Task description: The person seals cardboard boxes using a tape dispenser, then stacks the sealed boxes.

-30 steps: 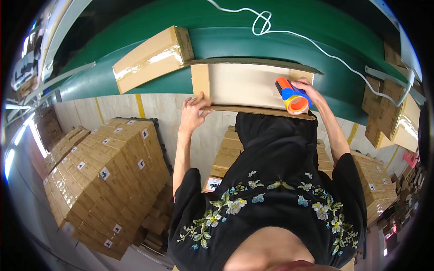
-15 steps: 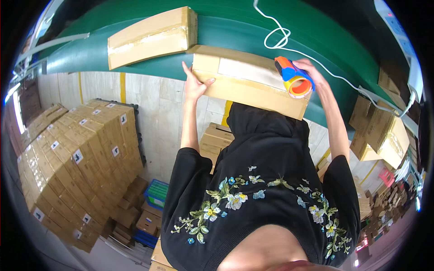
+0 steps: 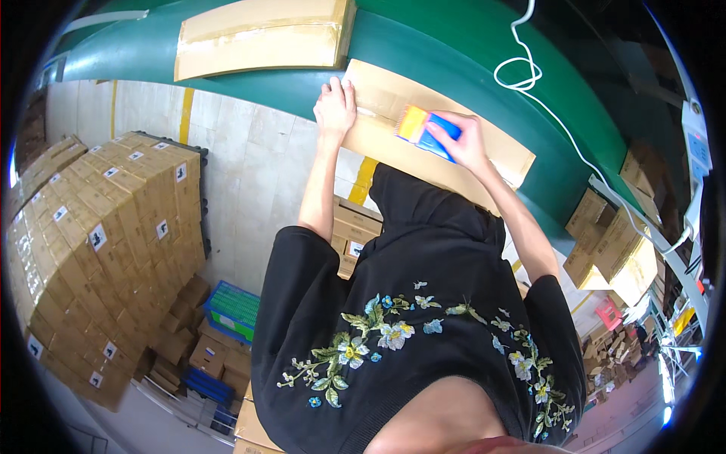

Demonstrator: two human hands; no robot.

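A long brown cardboard box [image 3: 386,87] lies across the green work surface in front of me, its top flaps folded down. My left hand [image 3: 335,110] lies over the left end of this box, fingers bent round its edge. In my right hand [image 3: 463,142] is a blue and orange tape dispenser [image 3: 414,124], its toothed orange end lowered onto the middle of the box top. Whether tape runs out under it I cannot make out. A second long box [image 3: 261,47], with shiny tape along it, lies just beyond to the left.
A white cable [image 3: 563,129] loops along the far right of the green work surface [image 3: 416,45]. A tall stack of cartons [image 3: 113,234] stands on the floor at left, near a green-and-blue crate [image 3: 233,306]. More open cartons [image 3: 612,242] sit at right.
The tape dispenser has moved left from the box's right end to its middle and been turned over. My left hand has shifted farther over the left end. The flaps have come down.
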